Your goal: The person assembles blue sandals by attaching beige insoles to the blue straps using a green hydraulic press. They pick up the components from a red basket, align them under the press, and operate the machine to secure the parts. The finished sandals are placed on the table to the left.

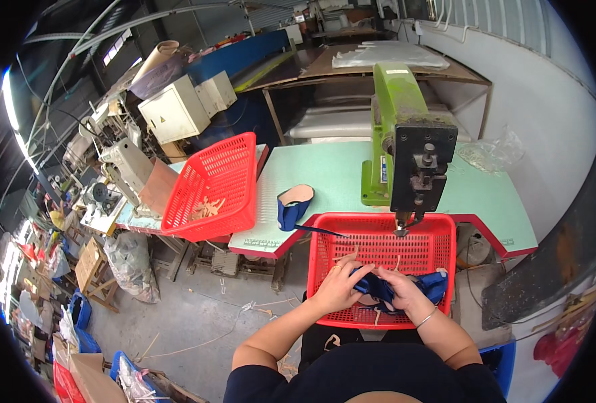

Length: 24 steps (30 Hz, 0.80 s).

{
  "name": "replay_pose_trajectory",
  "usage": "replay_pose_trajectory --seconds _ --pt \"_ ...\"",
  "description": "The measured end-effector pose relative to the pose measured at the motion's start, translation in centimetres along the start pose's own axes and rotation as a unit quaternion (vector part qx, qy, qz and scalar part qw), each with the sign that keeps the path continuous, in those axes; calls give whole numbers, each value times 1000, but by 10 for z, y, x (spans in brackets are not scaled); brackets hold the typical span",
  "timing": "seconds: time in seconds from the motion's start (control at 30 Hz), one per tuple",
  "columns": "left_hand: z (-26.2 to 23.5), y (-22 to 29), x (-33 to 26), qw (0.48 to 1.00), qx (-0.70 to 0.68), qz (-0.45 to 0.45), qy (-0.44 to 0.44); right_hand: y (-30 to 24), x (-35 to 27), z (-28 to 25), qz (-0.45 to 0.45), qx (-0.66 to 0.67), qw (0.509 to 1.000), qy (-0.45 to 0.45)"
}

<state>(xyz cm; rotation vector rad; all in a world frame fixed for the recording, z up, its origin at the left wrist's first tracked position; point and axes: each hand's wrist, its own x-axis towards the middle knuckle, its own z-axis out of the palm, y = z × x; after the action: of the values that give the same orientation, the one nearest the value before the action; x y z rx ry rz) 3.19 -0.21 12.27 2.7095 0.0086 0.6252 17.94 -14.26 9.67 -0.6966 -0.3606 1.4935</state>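
Note:
Over a red plastic basket [448, 245] in front of me, my left hand [339, 287] and my right hand [405, 293] are closed on a dark blue fabric piece [376, 287]. It looks like a shoe upper, but my fingers cover part of it. More blue pieces [435, 287] with beige lining lie in the basket beside my right hand. On the pale green table [325, 164] sits another blue piece with a beige inside [296, 203], and a blue strap runs from it toward the basket. I cannot make out its exact kind.
A green machine [400, 94] with a black head [422, 161] stands over the basket's far edge. At the left, a tilted red basket [247, 195] holds beige scraps [207, 208]. Clear plastic [489, 154] lies at the right. A stuffed bag [131, 265] stands on the floor.

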Motion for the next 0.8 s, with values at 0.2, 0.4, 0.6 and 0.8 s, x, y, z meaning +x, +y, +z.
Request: replay_pose_trajectory --seconds 0.2,0.4,0.6,0.8 --pt "-30 -21 10 931 -283 -213 92 -11 -12 3 -55 148 987 -15" --pt "-108 -112 73 830 -220 -174 482 9 -13 -26 -26 113 993 -8" --pt "-96 -184 99 851 -73 -238 462 28 -24 -38 -16 157 987 16" --pt "-55 -189 77 844 145 -436 275 38 -48 -62 -9 186 977 105"
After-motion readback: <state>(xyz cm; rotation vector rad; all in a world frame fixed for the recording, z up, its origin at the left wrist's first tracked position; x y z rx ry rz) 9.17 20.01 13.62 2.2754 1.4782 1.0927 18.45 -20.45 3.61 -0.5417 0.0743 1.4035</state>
